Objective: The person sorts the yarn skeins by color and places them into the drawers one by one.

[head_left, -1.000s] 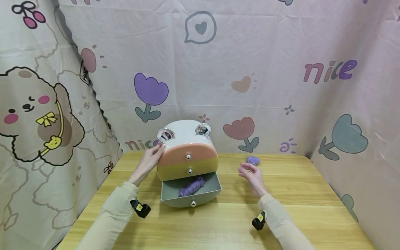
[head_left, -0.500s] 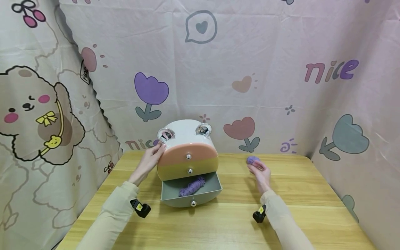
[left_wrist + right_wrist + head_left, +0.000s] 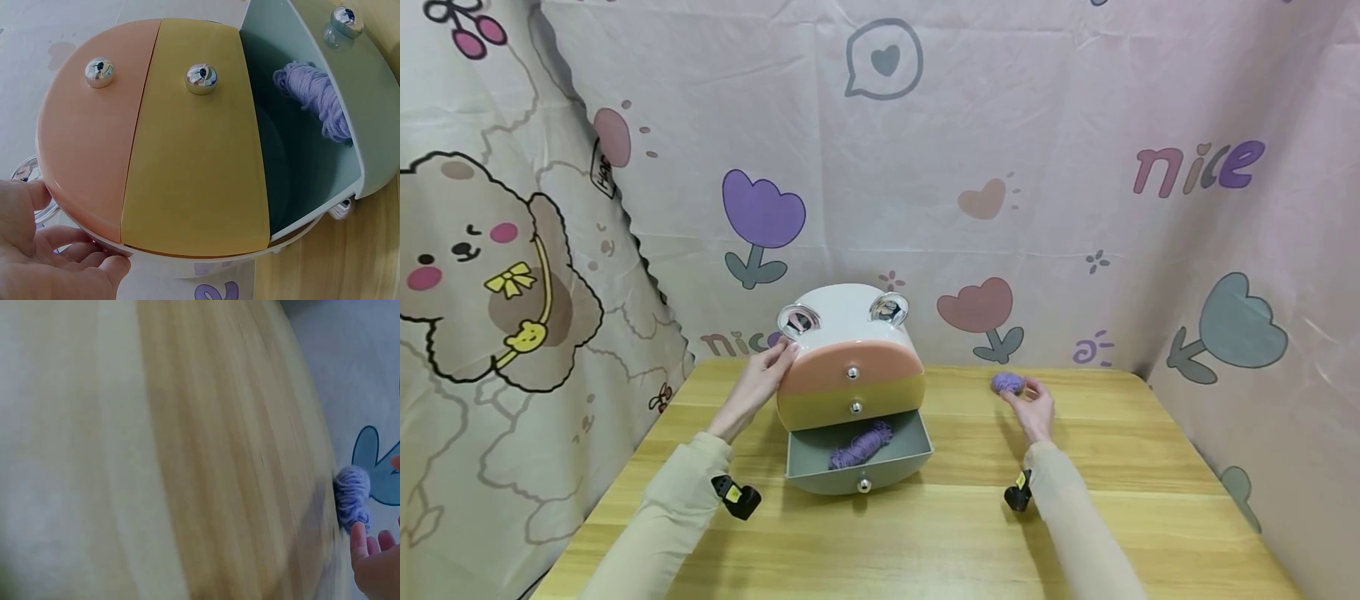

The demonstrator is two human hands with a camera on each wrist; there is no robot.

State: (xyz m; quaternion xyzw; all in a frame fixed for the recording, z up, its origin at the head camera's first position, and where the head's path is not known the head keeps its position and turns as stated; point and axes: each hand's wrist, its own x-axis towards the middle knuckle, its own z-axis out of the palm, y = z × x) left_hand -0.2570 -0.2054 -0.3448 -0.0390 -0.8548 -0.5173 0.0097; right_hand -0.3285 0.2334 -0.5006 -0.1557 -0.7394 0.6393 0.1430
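A small frog-shaped drawer box [image 3: 850,358] has a white top, orange and yellow upper drawers, and a pulled-out green bottom drawer [image 3: 808,482]. My left hand [image 3: 758,385] grips the box's upper left edge; in the left wrist view its thumb and fingers [image 3: 65,240] bend round the rim. A purple yarn skein [image 3: 859,447] lies in the bottom drawer. Near the table's back edge sits another purple yarn bundle [image 3: 1006,382]. My right hand [image 3: 1033,410] is at this bundle, thumb at its near side and fingers spread toward its right; in the right wrist view one fingertip [image 3: 358,530] meets its lower end.
The wooden table [image 3: 970,533] carries the box left of centre. A patterned cloth [image 3: 1060,167] hangs right behind the table's back edge and along both sides. Round silver knobs [image 3: 864,485] stick out from the drawer fronts.
My right hand has moved right and away from me to the far yarn bundle, and its fingers have spread about it. The left hand stays on the box.
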